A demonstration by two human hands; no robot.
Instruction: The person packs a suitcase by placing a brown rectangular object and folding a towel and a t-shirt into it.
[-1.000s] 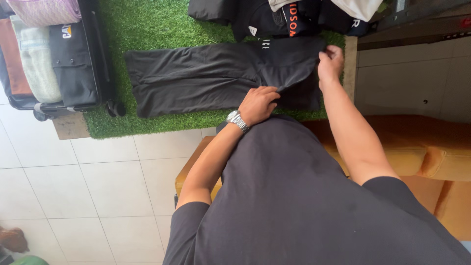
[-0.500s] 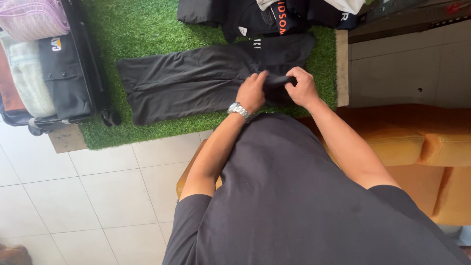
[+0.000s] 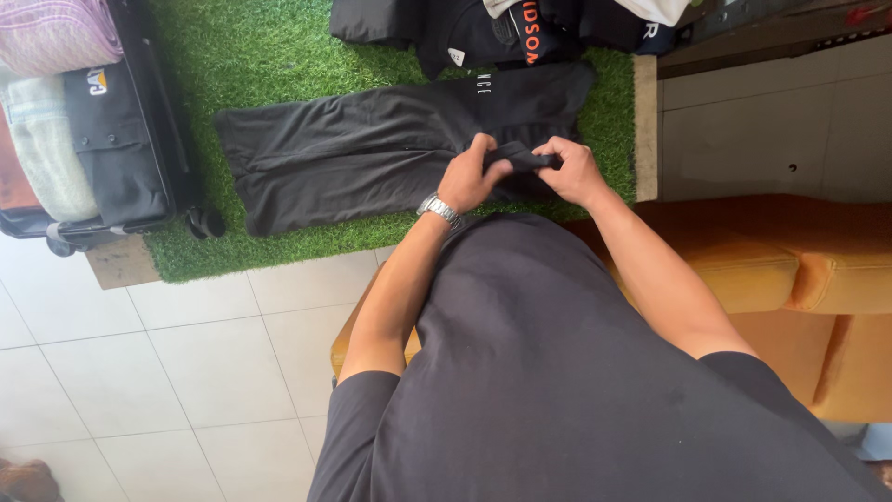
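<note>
Bright, even daylight, soft shadows; sharp centre, edges perhaps slightly stretched, no glare

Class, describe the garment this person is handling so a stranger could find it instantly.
Start at the green turf mat. Across it lie dark grey trousers, legs pointing towards the open suitcase. Unlike the heaped dark clothes beyond, they lie flat, with both hands pinching one end.

Dark charcoal-grey trousers point(image 3: 372, 149) with small white lettering were laid out on a bright green artificial-grass mat point(image 3: 279, 65). Black clothes point(image 3: 465, 28) with orange and white lettering were piled above them. A black suitcase point(image 3: 121, 121) was filled with cream and pink folded fabric. Off-white floor tiles point(image 3: 167, 353) and an orange cushioned seat point(image 3: 771, 260) were seen.
</note>
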